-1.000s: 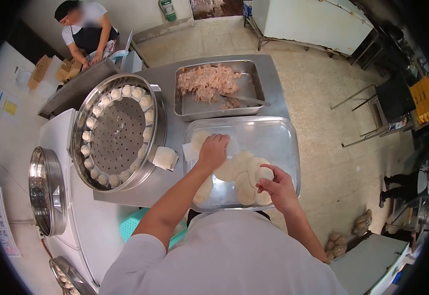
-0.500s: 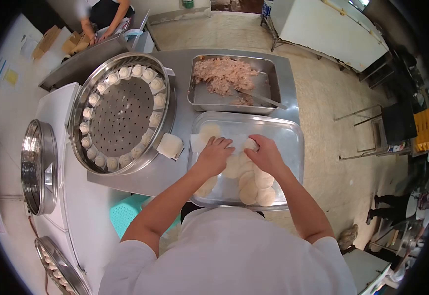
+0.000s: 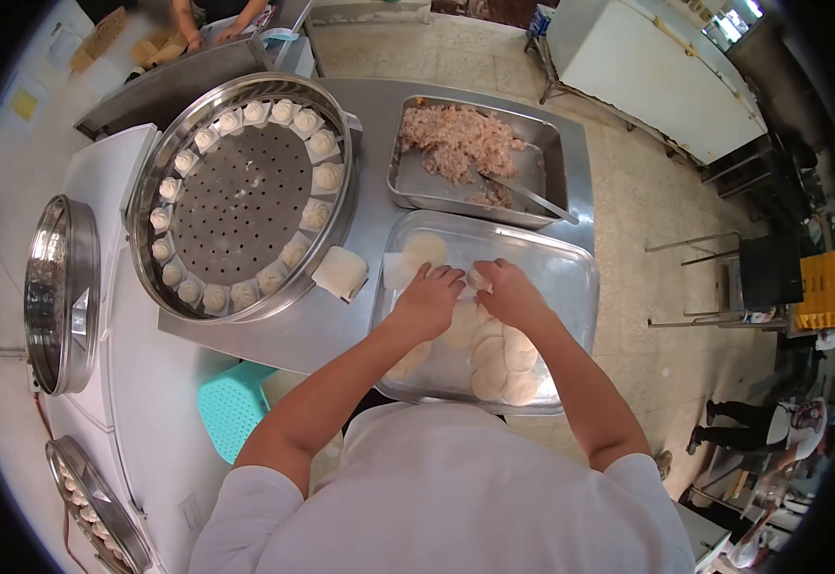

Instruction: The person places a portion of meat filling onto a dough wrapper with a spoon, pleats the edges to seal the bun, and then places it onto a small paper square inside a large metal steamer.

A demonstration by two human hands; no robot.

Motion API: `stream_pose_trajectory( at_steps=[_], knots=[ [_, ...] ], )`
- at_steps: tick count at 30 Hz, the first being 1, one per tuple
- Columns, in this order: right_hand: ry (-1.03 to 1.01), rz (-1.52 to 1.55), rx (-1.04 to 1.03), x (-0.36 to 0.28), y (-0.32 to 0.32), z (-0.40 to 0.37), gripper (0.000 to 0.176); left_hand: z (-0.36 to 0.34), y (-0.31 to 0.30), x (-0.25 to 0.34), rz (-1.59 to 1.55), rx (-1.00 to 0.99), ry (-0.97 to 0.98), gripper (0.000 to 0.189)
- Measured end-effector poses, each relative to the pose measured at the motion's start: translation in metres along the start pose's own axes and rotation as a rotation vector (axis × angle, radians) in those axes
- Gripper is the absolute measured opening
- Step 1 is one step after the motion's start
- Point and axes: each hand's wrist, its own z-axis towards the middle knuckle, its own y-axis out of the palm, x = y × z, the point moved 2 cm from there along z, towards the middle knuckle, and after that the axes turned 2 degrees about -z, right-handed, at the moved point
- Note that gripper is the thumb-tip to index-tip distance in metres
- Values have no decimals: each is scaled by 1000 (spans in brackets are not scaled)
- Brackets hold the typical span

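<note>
My right hand [image 3: 511, 295] is closed, thumb and fingers pinching a small filled bun [image 3: 476, 281] above the metal tray [image 3: 570, 263]. Close by on the left, my left hand [image 3: 425, 304] has its fingers stretched out and slightly curled, fingertips near the bun; whether they touch it is hard to tell. A round dough wrapper [image 3: 425, 248] lies just beyond my left hand, overlapping a white paper square [image 3: 395, 272]. Several more dough wrappers [image 3: 505, 359] overlap on the tray between my forearms. Others lie partly under my left forearm.
A deep pan [image 3: 542, 172] of minced filling [image 3: 460, 139] with a spoon [image 3: 532, 196] stands behind the tray. To the left is a perforated steamer [image 3: 245, 206] ringed with buns, beside a stack of paper squares [image 3: 343, 272]. A teal stool [image 3: 233, 407] stands below. Another person works at the upper left.
My right hand has moved slightly left with the bun, and my left hand's fingers have come nearer to it. The whole view has shifted a little.
</note>
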Motion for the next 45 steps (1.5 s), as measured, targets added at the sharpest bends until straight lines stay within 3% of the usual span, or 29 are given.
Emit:
stream_pose_trajectory(
  at_steps=[8,11,17,23,27,30,35,39,45],
  knots=[
    [-8,9,72,7,10,1,43,3,-7,1,-28,-33,-1,43],
    [30,91,126,3,6,-7,45,6,-8,1,-196,-79,-188,52],
    [46,152,134,18,16,-11,46,7,-1,7,-148,119,-32,59],
    [14,88,165,11,12,-15,42,7,-10,13,-157,189,-71,52],
    [-50,42,293,-3,6,-17,41,-2,-14,14,-407,227,-304,42],
    [-32,-36,167,7,26,-4,42,-13,8,2,-708,314,-504,36],
    [111,227,292,18,25,-5,39,-18,20,1,-1309,351,-824,37],
    [221,558,209,2,12,-13,36,-11,17,2,-1716,277,-918,42],
    [8,407,304,-43,12,-18,37,-13,-16,19,-1964,271,-819,48]
  ],
)
